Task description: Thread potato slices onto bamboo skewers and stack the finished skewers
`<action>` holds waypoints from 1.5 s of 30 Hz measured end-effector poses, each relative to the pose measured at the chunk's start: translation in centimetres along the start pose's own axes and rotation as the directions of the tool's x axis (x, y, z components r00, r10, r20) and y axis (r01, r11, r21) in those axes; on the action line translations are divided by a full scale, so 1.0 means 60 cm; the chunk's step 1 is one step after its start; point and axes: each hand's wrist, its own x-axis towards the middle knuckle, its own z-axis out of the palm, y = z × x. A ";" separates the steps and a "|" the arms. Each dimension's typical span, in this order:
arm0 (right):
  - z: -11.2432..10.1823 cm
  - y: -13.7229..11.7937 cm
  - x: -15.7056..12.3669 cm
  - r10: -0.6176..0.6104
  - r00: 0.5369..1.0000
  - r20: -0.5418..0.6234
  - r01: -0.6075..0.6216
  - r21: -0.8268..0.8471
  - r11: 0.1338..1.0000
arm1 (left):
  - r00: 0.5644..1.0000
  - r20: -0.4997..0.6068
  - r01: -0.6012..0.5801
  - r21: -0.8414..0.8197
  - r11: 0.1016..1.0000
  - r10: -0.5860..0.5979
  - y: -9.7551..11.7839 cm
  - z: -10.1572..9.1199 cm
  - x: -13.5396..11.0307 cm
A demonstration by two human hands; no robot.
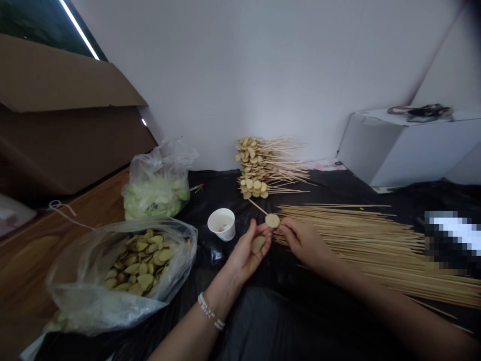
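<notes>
My left hand (248,250) pinches a round potato slice (272,220) at its fingertips and keeps a second slice (258,244) in the palm. My right hand (302,240) is closed on a thin bamboo skewer (257,205) that runs through the upper slice, its tip pointing up and left. Both hands hover over the black plastic sheet (330,188).
A clear bag of potato slices (139,263) lies at the left, a bag of pale green vegetable pieces (156,193) behind it. A white paper cup (222,223), a heap of filled skewers (259,168), loose bare skewers (372,235), a white box (406,145) and cardboard (63,125) surround the hands.
</notes>
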 end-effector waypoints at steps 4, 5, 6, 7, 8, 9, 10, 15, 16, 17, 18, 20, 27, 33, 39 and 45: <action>-0.003 -0.002 0.003 0.061 0.998 0.008 -0.060 0.268 0.962 | 0.974 0.187 0.167 -0.188 0.968 -0.131 0.012 -0.003 -0.007; -0.002 -0.003 0.003 0.070 0.997 0.027 -0.075 0.300 0.951 | 0.966 0.219 0.182 -0.201 0.963 -0.137 0.013 -0.004 -0.008; 0.001 -0.004 0.002 0.077 0.996 0.047 -0.088 0.321 0.943 | 0.959 0.245 0.193 -0.205 0.959 -0.141 0.013 -0.005 -0.010; 0.003 -0.005 0.001 0.084 0.994 0.067 -0.101 0.331 0.938 | 0.953 0.265 0.203 -0.205 0.957 -0.145 0.013 -0.006 -0.011; 0.005 -0.007 -0.001 0.088 0.992 0.086 -0.112 0.326 0.939 | 0.949 0.278 0.213 -0.205 0.955 -0.151 0.012 -0.006 -0.011; 0.007 -0.009 -0.002 0.091 0.991 0.097 -0.117 0.308 0.944 | 0.945 0.286 0.220 -0.210 0.953 -0.155 0.012 -0.006 -0.012; 0.008 -0.011 -0.004 0.087 0.991 0.101 -0.112 0.277 0.954 | 0.944 0.289 0.226 -0.220 0.949 -0.158 0.012 -0.006 -0.013; 0.009 -0.016 -0.007 0.002 0.995 0.097 -0.013 0.114 0.993 | 0.932 0.318 0.260 -0.247 0.933 -0.175 0.010 0.001 -0.016; 0.009 -0.016 -0.007 -0.012 0.995 0.098 0.001 0.115 0.993 | 0.923 0.338 0.274 -0.235 0.933 -0.186 0.009 0.002 -0.017; 0.009 -0.014 -0.006 -0.015 0.995 0.097 0.004 0.121 0.993 | 0.912 0.360 0.290 -0.220 0.931 -0.198 0.008 0.004 -0.017; 0.008 -0.011 -0.004 -0.009 0.995 0.095 -0.003 0.128 0.992 | 0.901 0.379 0.305 -0.208 0.929 -0.211 0.006 0.004 -0.018; 0.008 -0.003 -0.001 0.027 0.996 0.083 -0.037 0.125 0.991 | 0.887 0.400 0.329 -0.200 0.923 -0.229 0.003 0.005 -0.017; 0.009 0.004 0.000 0.061 0.998 0.021 -0.064 0.174 0.983 | 0.903 0.386 0.304 -0.267 0.914 -0.188 0.006 0.001 -0.015; 0.014 -0.007 -0.006 -0.024 0.989 0.146 0.008 0.113 0.994 | 0.906 0.369 0.312 -0.255 0.915 -0.207 0.010 0.000 -0.017; 0.000 -0.003 0.000 -0.019 0.988 0.151 -0.014 0.219 0.976 | 0.905 0.380 0.300 -0.246 0.922 -0.193 0.007 0.000 -0.017; -0.010 0.002 0.005 0.081 0.993 0.087 -0.100 0.247 0.964 | 0.915 0.356 0.279 -0.220 0.935 -0.189 0.008 -0.001 -0.016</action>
